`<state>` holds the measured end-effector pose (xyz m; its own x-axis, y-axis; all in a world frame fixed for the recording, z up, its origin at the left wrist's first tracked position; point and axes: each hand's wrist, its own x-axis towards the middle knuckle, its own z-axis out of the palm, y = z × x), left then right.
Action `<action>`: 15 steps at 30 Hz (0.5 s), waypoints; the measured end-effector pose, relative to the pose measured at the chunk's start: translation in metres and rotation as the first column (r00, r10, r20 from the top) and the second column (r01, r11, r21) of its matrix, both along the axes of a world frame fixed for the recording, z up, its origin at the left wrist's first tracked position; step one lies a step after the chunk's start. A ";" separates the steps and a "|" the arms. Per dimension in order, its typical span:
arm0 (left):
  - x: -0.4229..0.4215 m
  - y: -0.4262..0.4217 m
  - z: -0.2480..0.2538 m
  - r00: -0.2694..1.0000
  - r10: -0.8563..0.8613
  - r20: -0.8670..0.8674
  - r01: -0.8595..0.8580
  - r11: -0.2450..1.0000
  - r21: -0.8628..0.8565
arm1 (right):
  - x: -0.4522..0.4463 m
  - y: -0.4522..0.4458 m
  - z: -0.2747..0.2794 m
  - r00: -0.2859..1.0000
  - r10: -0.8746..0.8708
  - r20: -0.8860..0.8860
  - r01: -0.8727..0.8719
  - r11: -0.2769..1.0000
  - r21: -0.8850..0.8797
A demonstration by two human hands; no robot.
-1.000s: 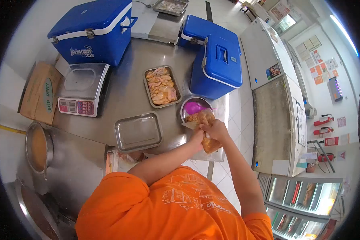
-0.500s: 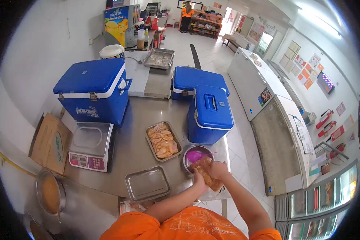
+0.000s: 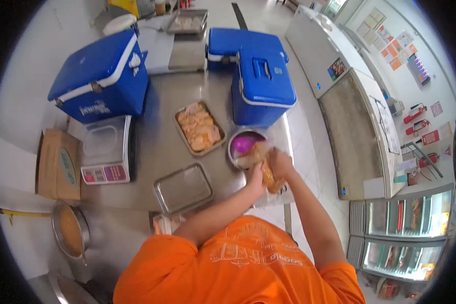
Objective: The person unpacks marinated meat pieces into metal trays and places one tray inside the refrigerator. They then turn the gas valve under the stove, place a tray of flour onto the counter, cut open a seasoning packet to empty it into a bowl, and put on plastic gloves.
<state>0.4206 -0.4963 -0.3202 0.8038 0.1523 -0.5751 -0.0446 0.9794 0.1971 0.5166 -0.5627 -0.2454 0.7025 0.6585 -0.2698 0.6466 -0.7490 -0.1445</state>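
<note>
My left hand [image 3: 257, 181] grips the near-left side of a clear plastic bag [image 3: 272, 184] with orange-brown contents. My right hand [image 3: 281, 166] is closed on its upper part, and the fingers there are partly hidden. Tilted, the bag reaches over the near edge of a round steel bowl [image 3: 231, 158]. Inside this bowl lies a bright purple plastic utensil [image 3: 244, 144], whose full shape I cannot make out. Left of the bowl, raw chicken pieces [image 3: 199, 127] fill a steel tray [image 3: 186, 140]. A second shallow steel tray [image 3: 183, 188] sits nearer my body.
Blue coolers [image 3: 264, 83] stand beyond the bowl, with another blue cooler [image 3: 104, 81] at far left. A digital scale [image 3: 105, 164] and a cardboard box [image 3: 60, 164] are below that one. A pot of orange-brown liquid [image 3: 70, 230] stands lower left. White chest freezers [image 3: 316, 50] line the right.
My view has tipped downward, so the table things appear higher. The bag's top has spread over the bowl while its filled part hangs nearer me. Both hands still hold it.
</note>
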 end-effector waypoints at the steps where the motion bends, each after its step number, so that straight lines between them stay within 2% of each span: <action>1: -0.006 -0.005 0.013 0.999 0.012 -0.038 -0.010 0.998 0.055 | -0.001 -0.005 -0.004 0.998 -0.054 -0.030 0.058 0.990 0.125; 3: -0.006 -0.009 0.029 0.994 0.054 -0.092 -0.037 0.983 0.178 | 0.009 -0.016 -0.012 0.970 -0.177 -0.169 0.234 0.870 0.434; 4: -0.006 -0.015 0.023 0.991 0.036 -0.128 0.004 0.954 0.300 | 0.009 -0.024 -0.013 0.948 -0.201 -0.247 0.301 0.820 0.487; 6: -0.008 -0.026 0.014 0.978 0.012 -0.209 0.100 0.849 0.520 | -0.002 -0.043 -0.016 0.886 -0.230 -0.403 0.438 0.701 0.563; 7: -0.022 -0.019 0.050 0.971 -0.044 -0.237 0.169 0.825 0.539 | -0.018 -0.045 0.005 0.822 -0.215 -0.527 0.529 0.630 0.568; 9: -0.025 -0.022 0.014 0.988 -0.056 -0.145 0.146 0.656 0.740 | -0.040 -0.055 0.024 0.720 -0.199 -0.664 0.648 0.536 0.542; 10: -0.029 -0.018 0.013 0.992 -0.079 -0.100 0.127 0.550 0.826 | -0.049 -0.062 0.026 0.661 -0.187 -0.726 0.707 0.479 0.520; 11: -0.038 -0.012 0.009 0.990 -0.115 -0.075 0.121 0.471 0.874 | -0.056 -0.070 0.017 0.681 -0.129 -0.721 0.691 0.437 0.575; 14: -0.062 0.018 -0.021 0.950 -0.311 -0.034 0.179 0.452 0.874 | -0.082 -0.080 0.007 0.678 -0.067 -0.732 0.678 0.443 0.587; 15: -0.076 0.036 0.004 0.929 -0.359 -0.091 0.266 0.474 0.839 | -0.088 -0.084 -0.006 0.680 0.006 -0.733 0.654 0.445 0.612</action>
<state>0.3449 -0.4604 -0.3165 0.9354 0.2463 -0.2539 0.1680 0.3222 0.9316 0.4290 -0.6463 -0.2510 0.8200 0.5390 -0.1924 -0.0978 -0.1994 -0.9750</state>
